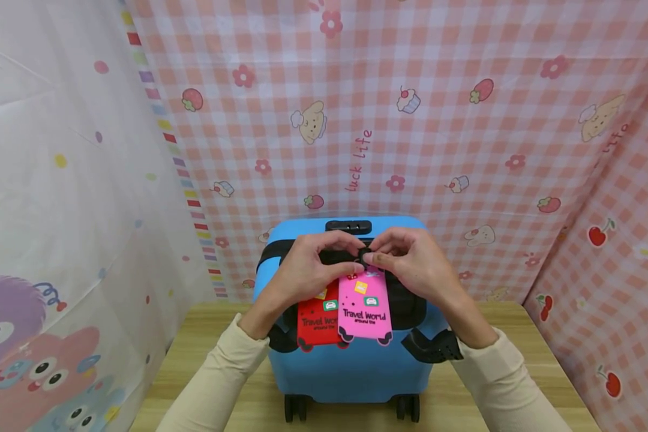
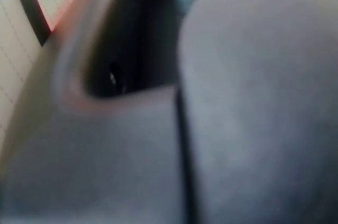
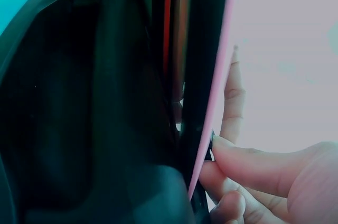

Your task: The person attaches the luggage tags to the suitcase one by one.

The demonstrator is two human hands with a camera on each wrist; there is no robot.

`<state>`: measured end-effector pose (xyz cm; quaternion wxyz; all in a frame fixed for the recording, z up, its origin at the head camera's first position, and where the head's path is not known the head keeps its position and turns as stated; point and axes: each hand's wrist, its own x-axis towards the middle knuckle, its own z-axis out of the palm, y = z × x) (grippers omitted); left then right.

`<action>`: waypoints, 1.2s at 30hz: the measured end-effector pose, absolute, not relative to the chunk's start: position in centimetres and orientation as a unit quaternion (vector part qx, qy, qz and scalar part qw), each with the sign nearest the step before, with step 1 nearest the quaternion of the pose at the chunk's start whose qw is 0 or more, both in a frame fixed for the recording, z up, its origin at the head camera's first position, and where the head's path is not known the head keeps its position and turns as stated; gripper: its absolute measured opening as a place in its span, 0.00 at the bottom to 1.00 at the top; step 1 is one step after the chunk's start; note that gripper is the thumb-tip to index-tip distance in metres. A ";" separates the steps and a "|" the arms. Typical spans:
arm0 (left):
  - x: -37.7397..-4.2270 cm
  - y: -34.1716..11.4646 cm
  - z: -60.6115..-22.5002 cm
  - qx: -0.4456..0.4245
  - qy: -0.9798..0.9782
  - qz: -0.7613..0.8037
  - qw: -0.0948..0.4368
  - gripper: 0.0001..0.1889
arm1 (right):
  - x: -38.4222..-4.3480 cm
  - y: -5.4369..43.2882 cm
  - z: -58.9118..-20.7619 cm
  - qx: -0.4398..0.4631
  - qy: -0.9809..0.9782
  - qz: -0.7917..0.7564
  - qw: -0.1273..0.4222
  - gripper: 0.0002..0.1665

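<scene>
A blue suitcase point(image 1: 356, 378) stands upright with its black handle area facing up toward me. Over it hang two luggage tags, a pink one point(image 1: 364, 327) overlapping a red one point(image 1: 309, 315), both printed "Travel World". At the pink tag's top, my left hand point(image 1: 310, 264) and right hand point(image 1: 418, 264) meet and pinch its small black strap point(image 1: 364, 257) between thumbs and fingertips. The right wrist view shows the pink tag point(image 3: 216, 81) edge-on, with the thumb and fingers of my right hand point(image 3: 264, 176) beside it. Only a blurred dark surface point(image 2: 264, 102) fills the left wrist view.
A black combination lock point(image 1: 348, 227) sits at the suitcase's top. Black wheels point(image 1: 407, 408) rest on the wooden tabletop point(image 1: 200, 360). Pink checked cloth point(image 1: 437, 138) hangs close behind, with a white patterned cloth point(image 1: 86, 198) at the left.
</scene>
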<state>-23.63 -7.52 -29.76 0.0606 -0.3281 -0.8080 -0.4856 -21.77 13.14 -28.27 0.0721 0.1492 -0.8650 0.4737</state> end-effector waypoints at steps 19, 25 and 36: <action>-23.7 -7.4 -29.5 -0.331 -0.824 -0.455 0.071 0.11 | -21.7 13.3 -28.4 0.173 -0.861 0.470 0.093 0.05; -23.7 -7.4 -29.5 -0.329 -0.825 -0.455 0.070 0.09 | -21.8 13.4 -28.5 0.176 -0.860 0.471 0.083 0.05; -23.8 -7.3 -29.6 -0.330 -0.824 -0.455 0.073 0.08 | -21.9 14.3 -28.5 0.222 -0.859 0.459 0.044 0.11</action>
